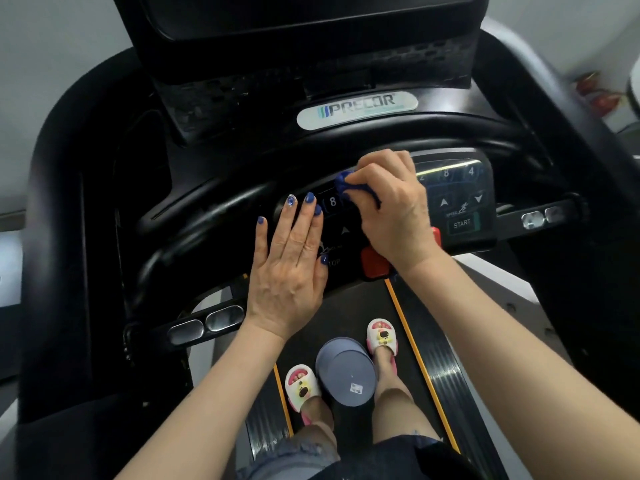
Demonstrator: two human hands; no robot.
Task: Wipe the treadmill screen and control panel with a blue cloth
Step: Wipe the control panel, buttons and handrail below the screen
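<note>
The blue cloth (356, 188) is bunched into a small wad and is gripped by the curled fingers of the right hand (391, 206), which is pressed down on the middle of the control panel (460, 199), just above the red stop button (375, 266). Only a little of the cloth is seen between thumb and fingers. The left hand (291, 271) is laid flat on the left part of the panel, with its fingers spread out and nothing held, as if the body is being steadied.

The wiping is judged to be under way on the centre of the panel. Whether the left keys, hidden under the flat hand, are already cleaned cannot be told. The right keys, with the arrows and the START button (462, 224), lie uncovered beside the working hand and are probably left to be done. The screen (311, 15) is seen only at its lower edge at the top of the view, well apart from the cloth; no streaks or shine are shown there, so its state cannot be judged. A grey bucket (346, 372) is stood on the belt (440, 375) between the feet.
</note>
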